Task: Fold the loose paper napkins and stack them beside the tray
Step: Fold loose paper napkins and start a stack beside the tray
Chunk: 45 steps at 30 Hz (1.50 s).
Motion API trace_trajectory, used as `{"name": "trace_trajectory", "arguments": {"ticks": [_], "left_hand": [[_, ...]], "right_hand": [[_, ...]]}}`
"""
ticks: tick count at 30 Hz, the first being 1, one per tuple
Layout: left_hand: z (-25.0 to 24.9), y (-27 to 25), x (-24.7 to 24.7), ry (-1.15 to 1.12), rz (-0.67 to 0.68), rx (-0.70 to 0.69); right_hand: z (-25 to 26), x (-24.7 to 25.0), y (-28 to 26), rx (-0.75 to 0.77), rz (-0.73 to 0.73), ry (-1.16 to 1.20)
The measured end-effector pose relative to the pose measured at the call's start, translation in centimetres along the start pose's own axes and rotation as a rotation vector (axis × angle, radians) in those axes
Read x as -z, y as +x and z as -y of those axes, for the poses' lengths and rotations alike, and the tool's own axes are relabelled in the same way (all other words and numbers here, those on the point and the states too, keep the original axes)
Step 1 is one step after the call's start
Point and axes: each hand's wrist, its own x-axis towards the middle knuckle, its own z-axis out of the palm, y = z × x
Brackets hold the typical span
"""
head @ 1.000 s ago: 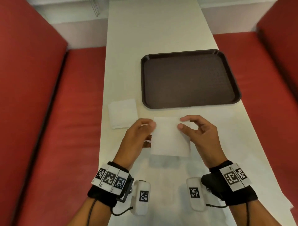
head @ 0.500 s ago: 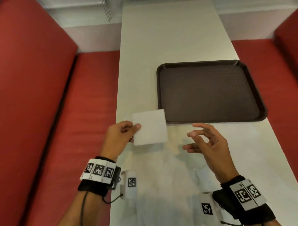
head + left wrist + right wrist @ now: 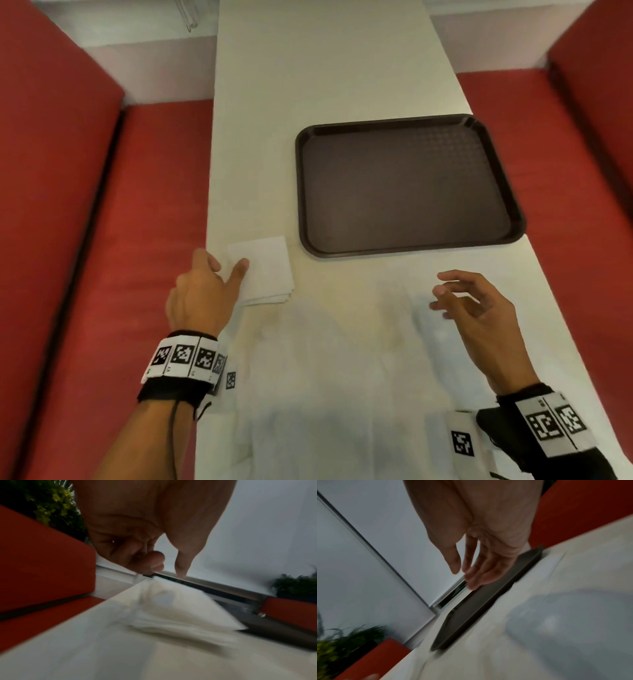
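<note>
Your left hand [image 3: 202, 294] sits at the left edge of the white table [image 3: 325, 68], over the near-left corner of the stack of folded napkins [image 3: 265, 270]. In the head view the thumb reaches onto the top napkin while the index finger points past the stack's left side. The left wrist view shows the other fingers [image 3: 145, 561] curled in toward the palm and the thumb pointing down above the paper. Whether the thumb actually touches the napkin, or the hand has any hold on it, you cannot tell from these blurred views.

The stack lies flat on the table just beside the near-left corner of the dark brown tray [image 3: 407, 246], close to it but apart. Layered edges show along its near side.

Your right hand [image 3: 476, 308] hovers above the table on the near side of the tray, right of centre. Its fingers are spread and loosely bent, the palm turned left, and it holds nothing. The right wrist view confirms the relaxed, parted fingers [image 3: 471, 574] with the tray's long rim beyond them.

Pale, thin sheets of loose napkin paper [image 3: 342, 394] cover the near part of the table between your wrists; their outlines are faint against the tabletop. Red bench seats [image 3: 102, 240] run along both sides.
</note>
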Motion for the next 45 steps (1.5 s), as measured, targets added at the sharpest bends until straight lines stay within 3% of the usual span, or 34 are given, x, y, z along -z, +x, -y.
{"name": "trace_trajectory", "arguments": {"ticks": [6, 11, 14, 18, 25, 31, 33, 36, 41, 43, 45], "left_hand": [[-6.7, -7.8, -3.5, -0.107, 0.166, -0.282], [-13.1, -14.3, -10.2, -0.044, 0.383, -0.437], [-15.7, -15.7, -13.2, 0.079, 0.421, -0.361], [-17.1, -15.9, -14.9, 0.188, 0.352, -0.253], [-17.6, -16.0, -15.6, -0.051, 0.308, -0.026], [-17.9, -17.5, -14.1, -0.299, 0.226, -0.04], [-18.3, -18.2, -13.1, -0.41, 0.179, -0.059], [-19.0, -19.6, -11.3, -0.638, 0.157, -0.092], [-19.7, -22.1, -7.7, -0.913, 0.245, -0.246], [-19.9, -22.7, -6.5, -0.944, 0.26, -0.321], [-19.6, -23.2, -5.8, -0.936, 0.247, -0.363]], "right_hand": [[-5.1, 9.0, 0.2, -0.136, 0.009, -0.443], [-9.6, 10.8, 0.1, -0.154, 0.048, -0.634], [-10.4, 10.0, 0.1, -0.109, 0.07, -0.646], [-10.4, 10.0, 0.2, -0.036, 0.054, -0.719], [-10.7, 10.4, 0.2, 0.014, 0.101, -0.746], [-9.9, 11.1, 0.0, 0.048, 0.126, -0.759], [-9.2, 11.1, -0.3, 0.107, 0.079, -0.702], [-7.5, 11.2, -1.1, 0.16, 0.054, -0.424], [-4.6, 11.4, -2.1, -0.253, 0.411, 0.145], [-4.1, 11.4, -2.6, -0.26, 0.445, 0.321], [-3.3, 11.9, -3.1, -0.169, 0.372, 0.458]]}}
